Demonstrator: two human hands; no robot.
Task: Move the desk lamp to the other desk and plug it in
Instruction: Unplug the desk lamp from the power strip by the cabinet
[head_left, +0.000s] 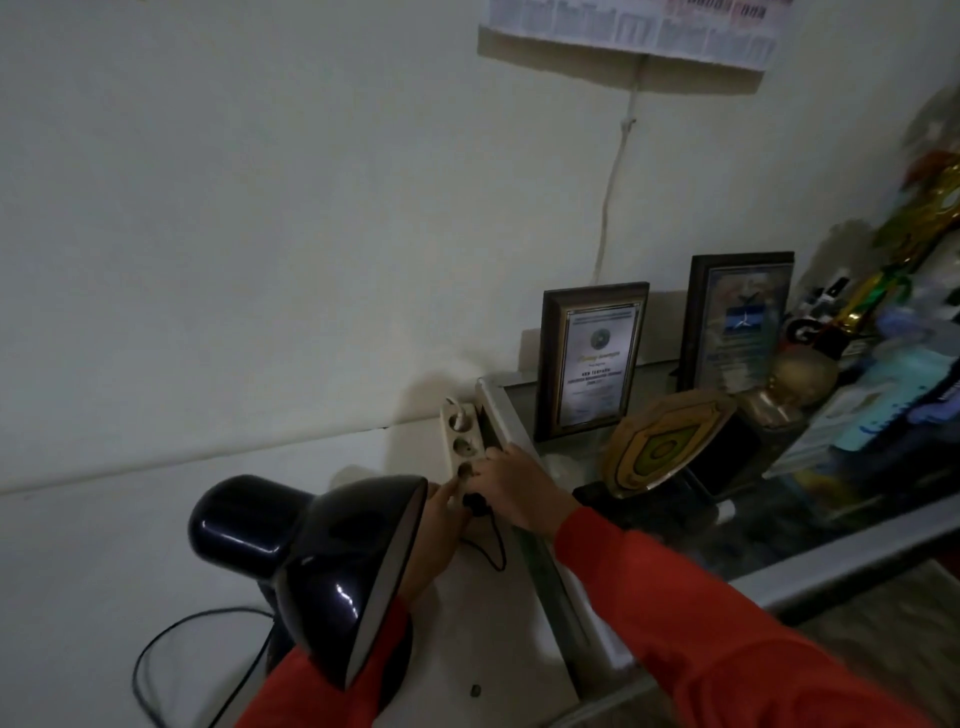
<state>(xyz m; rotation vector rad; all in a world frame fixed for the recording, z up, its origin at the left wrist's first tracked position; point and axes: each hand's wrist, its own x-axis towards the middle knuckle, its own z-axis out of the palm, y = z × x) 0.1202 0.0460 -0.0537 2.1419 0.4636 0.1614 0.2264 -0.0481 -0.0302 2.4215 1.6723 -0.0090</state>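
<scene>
A glossy black desk lamp (332, 566) stands on a white desk (483, 634), its shade tilted toward me and covering much of my left arm. Beyond it a beige power strip (460, 441) lies against the wall beside a glass cabinet. The lamp's black plug (474, 503) sits at the strip's near end, its thin black cord (496, 551) looping down. My left hand (441, 525) reaches from behind the shade with a finger pointing at the strip's near socket. My right hand (511, 491) rests over the strip's near end, fingers by the plug; its grip is hidden.
A glass-topped cabinet (524, 540) with a metal frame stands to the right, carrying two framed certificates (592, 353), a shield plaque (670, 441) and trophies. A white cord (605, 208) runs up the wall to a calendar. A black cable (171, 644) loops left of the lamp.
</scene>
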